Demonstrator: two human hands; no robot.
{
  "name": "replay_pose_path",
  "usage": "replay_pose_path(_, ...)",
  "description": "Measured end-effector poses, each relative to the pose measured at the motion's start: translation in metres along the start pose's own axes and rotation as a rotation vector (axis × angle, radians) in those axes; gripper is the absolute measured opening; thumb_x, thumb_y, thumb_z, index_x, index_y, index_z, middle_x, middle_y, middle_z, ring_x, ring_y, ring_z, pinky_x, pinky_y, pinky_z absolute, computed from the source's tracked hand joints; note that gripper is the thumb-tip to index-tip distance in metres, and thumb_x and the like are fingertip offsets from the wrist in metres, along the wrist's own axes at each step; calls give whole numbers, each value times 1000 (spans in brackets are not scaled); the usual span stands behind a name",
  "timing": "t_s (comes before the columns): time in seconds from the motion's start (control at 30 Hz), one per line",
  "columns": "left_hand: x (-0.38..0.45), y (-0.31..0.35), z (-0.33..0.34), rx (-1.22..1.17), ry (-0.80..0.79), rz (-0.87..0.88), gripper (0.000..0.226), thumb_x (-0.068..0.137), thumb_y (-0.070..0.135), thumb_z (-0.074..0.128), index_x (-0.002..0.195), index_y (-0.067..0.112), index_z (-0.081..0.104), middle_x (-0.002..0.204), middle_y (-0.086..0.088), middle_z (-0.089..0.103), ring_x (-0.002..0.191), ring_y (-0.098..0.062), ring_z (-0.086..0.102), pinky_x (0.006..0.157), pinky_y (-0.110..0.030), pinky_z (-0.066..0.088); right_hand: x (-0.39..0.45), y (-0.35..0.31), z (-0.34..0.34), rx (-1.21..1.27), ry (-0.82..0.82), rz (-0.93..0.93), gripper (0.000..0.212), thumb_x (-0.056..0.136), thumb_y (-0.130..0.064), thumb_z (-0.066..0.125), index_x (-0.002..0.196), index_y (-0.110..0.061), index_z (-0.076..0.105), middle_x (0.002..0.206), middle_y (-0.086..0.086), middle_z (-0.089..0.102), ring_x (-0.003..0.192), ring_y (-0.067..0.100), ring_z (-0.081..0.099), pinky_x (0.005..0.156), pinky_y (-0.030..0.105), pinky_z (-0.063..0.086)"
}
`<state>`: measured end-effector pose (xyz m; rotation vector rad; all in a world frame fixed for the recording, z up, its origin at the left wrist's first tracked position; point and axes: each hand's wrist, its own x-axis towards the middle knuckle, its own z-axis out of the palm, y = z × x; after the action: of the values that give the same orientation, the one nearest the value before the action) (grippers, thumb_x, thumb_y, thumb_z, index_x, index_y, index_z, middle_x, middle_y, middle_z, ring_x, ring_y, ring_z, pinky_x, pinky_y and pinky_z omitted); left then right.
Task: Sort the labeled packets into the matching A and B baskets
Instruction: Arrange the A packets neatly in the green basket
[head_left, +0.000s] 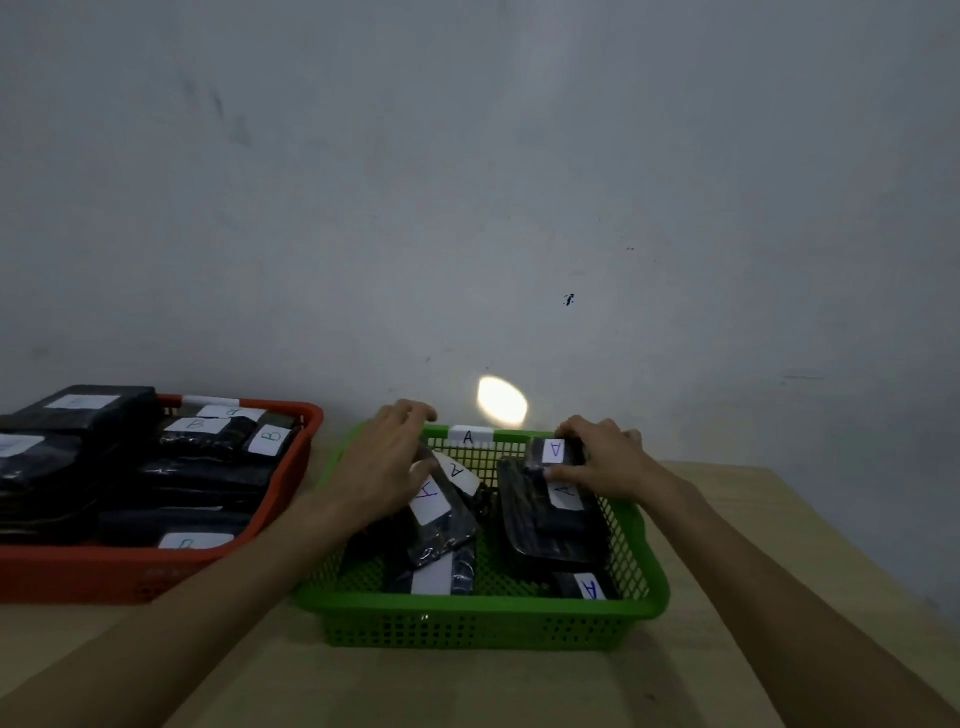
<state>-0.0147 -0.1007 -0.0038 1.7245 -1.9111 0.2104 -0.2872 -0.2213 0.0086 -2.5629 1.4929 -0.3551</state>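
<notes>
Green basket (483, 621) sits mid-table (737, 499), white tag marked A on its far rim. Both hands are inside it.

Left hand (387, 457) reaches over the basket's left far corner, palm down, fingers loosely spread and resting on a dark packet (441, 512) with an A label. Whether it grips the packet or only presses on it, cannot tell.

Right hand (605, 460) is at the basket's right far corner. Thumb and fingers are clamped on a small dark A packet (553, 451), which sits on top of a larger A packet (550, 512).

More A packets lie in the basket: one near the front middle, one at the front right corner, one just behind the left hand's packet.

Red basket (156, 569) stands just left of the green one, touching or nearly so. It is piled with dark packets bearing B labels.

Grey wall (467, 182) rises behind the green basket, with a bright light spot just above the far rim.
</notes>
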Motion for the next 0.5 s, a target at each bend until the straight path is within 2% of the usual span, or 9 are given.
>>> replay_pose_path(0.1,3,-28,-15,26,-104,-82,41,96,23,56,135,15,46,138,-4,48,122,-18,45,103,-34,41,6,6,9,-39,6,1,55,88,-57,63,134,-29,50,131,2,54,124,25,38,88,38,25)
replay_pose_path(0.2,7,-43,-18,107,-248,-85,46,99,37,50,140,15,44,136,-7,55,122,-23,49,103,-39,41,5,8,15,-69,36,6,61,93,-57,56,145,-29,44,138,4,45,129,26,33,97,42,28)
replay_pose_path(0.33,10,-46,-12,110,-443,-121,52,95,52,51,134,17,50,131,-6,59,113,-23,57,95,-40,47,0,9,18,-75,1,-7,65,90,-60,58,145,-30,43,134,1,52,128,24,36,96,40,26)
replay_pose_path(0.4,12,-43,-12,-2,-439,-176,47,94,48,56,129,17,55,125,-6,61,107,-21,58,91,-39,50,-2,9,18,12,48,11,56,91,-56,60,138,-27,50,128,1,56,125,26,41,94,39,28)
replay_pose_path(0.5,20,-37,-19,-212,-301,-226,37,93,34,63,125,14,61,120,-7,65,102,-19,60,83,-32,50,-6,8,18,171,187,58,58,89,-54,65,137,-23,52,127,2,56,120,26,48,100,44,36)
